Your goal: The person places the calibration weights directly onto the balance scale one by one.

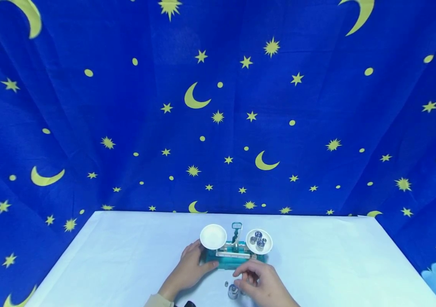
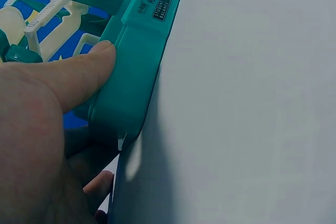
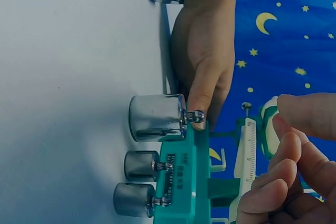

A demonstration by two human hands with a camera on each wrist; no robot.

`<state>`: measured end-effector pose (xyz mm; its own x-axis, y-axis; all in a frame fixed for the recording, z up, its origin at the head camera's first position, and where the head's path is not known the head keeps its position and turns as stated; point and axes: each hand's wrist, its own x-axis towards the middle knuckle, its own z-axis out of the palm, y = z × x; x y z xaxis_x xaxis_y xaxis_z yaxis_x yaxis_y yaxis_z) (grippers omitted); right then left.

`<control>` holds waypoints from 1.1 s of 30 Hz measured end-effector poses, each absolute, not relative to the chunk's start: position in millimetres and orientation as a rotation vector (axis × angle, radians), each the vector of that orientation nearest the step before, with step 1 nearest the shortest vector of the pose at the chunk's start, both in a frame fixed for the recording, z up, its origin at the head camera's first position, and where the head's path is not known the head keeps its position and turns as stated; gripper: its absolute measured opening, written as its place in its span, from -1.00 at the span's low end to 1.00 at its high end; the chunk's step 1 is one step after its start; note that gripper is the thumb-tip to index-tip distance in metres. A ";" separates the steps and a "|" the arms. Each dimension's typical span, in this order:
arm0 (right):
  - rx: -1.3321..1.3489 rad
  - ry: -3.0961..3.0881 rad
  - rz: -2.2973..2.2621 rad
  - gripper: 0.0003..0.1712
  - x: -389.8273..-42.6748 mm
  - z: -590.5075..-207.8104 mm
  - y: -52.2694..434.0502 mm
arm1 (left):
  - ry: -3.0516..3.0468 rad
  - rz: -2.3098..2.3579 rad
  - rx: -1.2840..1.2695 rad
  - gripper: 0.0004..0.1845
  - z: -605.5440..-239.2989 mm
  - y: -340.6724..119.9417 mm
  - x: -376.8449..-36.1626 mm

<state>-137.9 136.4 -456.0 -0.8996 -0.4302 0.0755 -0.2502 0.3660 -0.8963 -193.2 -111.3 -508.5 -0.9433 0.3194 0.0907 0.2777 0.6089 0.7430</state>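
Note:
A green two-pan balance [image 1: 223,262] stands on the white table. My left hand [image 1: 190,268] grips the left end of its base, the thumb [image 2: 86,74] on the front and the fingers behind and below. In front of the base stand metal weights: a large knobbed one [image 3: 157,117], a middle-sized one [image 3: 142,165] and another [image 3: 134,199] beside it. My right hand [image 1: 262,281] hovers over them, fingers loosely bent, with nothing visible between thumb and fingertips. A tiny weight [image 1: 226,283] lies left of the large one. Several weights [image 1: 258,241] sit in the right pan.
The left white pan [image 1: 213,236] holds nothing visible. A green pointer frame [image 1: 236,230] rises between the pans, behind a white graduated beam [image 1: 233,255]. Blue cloth [image 1: 225,128] with yellow moons and stars hangs behind the table [image 1: 126,251].

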 end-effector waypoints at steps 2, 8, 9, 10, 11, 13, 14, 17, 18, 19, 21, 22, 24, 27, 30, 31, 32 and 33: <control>-0.617 2.432 -1.561 -0.79 -137.9 -457.3 135.2 | 2.772 1.268 0.515 -0.11 -509.1 -112.0 -193.3; -0.595 2.374 -1.565 -0.78 -138.7 -460.3 133.5 | 2.777 1.265 0.520 -0.10 -509.1 -112.2 -194.6; -0.594 2.368 -1.567 -0.78 -138.9 -461.2 133.3 | 2.778 1.265 0.522 -0.10 -508.5 -112.3 -194.6; -0.600 2.360 -1.572 -0.78 -139.2 -462.2 133.0 | 2.780 1.266 0.527 -0.11 -508.2 -112.5 -194.4; -0.603 2.351 -1.575 -0.78 -139.6 -463.2 132.8 | 2.783 1.267 0.532 -0.11 -507.7 -112.6 -194.2; -0.586 2.315 -1.586 -0.79 -140.2 -464.7 132.3 | 2.789 1.273 0.543 -0.11 -507.4 -113.0 -193.7; -0.575 2.298 -1.584 -0.79 -140.5 -465.6 132.1 | 2.792 1.275 0.550 -0.12 -507.9 -113.1 -193.6; -0.514 2.234 -1.581 -0.80 -141.0 -467.7 131.3 | 2.795 1.277 0.556 -0.13 -509.1 -113.2 -193.1; -0.492 2.214 -1.580 -0.81 -141.0 -468.5 130.9 | 2.795 1.281 0.559 -0.13 -509.7 -113.2 -193.1; -0.474 2.199 -1.578 -0.82 -141.2 -469.2 130.5 | 2.793 1.282 0.556 -0.13 -509.7 -113.1 -193.2; -0.458 2.184 -1.570 -0.82 -141.5 -470.7 130.0 | 2.787 1.288 0.549 -0.13 -509.9 -113.0 -193.6; -0.459 2.182 -1.566 -0.82 -141.7 -471.4 129.8 | 2.785 1.289 0.545 -0.13 -510.3 -112.9 -194.0; -0.457 2.179 -1.563 -0.82 -142.0 -472.8 129.8 | 2.782 1.294 0.549 -0.13 -510.2 -113.0 -194.3; -0.454 2.176 -1.561 -0.82 -142.2 -474.1 129.7 | 2.773 1.293 0.542 -0.13 -510.3 -113.1 -194.4; -0.445 2.176 -1.566 -0.82 -142.2 -475.0 129.6 | 2.768 1.291 0.538 -0.12 -510.6 -113.0 -194.1; -0.443 2.180 -1.568 -0.82 -142.3 -475.4 129.6 | 2.764 1.291 0.528 -0.12 -510.7 -112.7 -194.1; -0.443 2.186 -1.570 -0.82 -142.5 -475.8 129.6 | 2.765 1.291 0.529 -0.12 -510.7 -112.6 -194.0; -0.444 2.195 -1.570 -0.82 -142.8 -476.3 129.7 | 2.765 1.291 0.527 -0.12 -510.4 -112.5 -193.9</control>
<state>-142.8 129.7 -476.3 -0.8678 -0.4770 -0.1389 -0.0226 0.3171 -0.9481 -193.9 -112.5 -510.4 -0.9410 0.3226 0.1021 0.2853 0.5945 0.7518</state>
